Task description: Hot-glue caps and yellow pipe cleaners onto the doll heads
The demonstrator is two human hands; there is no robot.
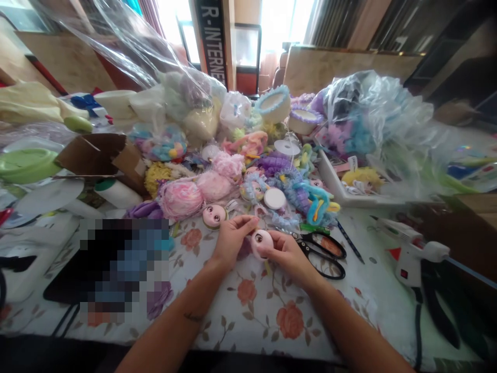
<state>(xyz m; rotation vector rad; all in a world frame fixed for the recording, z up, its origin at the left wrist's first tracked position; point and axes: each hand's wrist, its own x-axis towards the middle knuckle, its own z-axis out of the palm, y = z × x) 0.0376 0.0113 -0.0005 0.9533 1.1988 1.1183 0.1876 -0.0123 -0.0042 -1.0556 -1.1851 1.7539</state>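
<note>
A small pale doll face (259, 247) with a painted eye sits between the thumb and fingers of my right hand (288, 255). Just left of it, my left hand (232, 237) is closed in a pinch by the face's upper edge; what its fingertips hold, if anything, is too small to make out. Behind my left hand lies a second doll face (214, 215) with brown eyes and a greenish rim. Black-handled scissors (326, 253) rest on the flowered tablecloth (248, 316) beside my right hand.
A white glue gun (409, 259) stands at the right, with a dark pencil (350, 242) nearer the scissors. Pink yarn balls (182, 198), a white round lid (275, 198) and colourful fuzzy pieces pile up behind my hands. A cardboard box (97, 155) and a white tray (337, 194) flank them.
</note>
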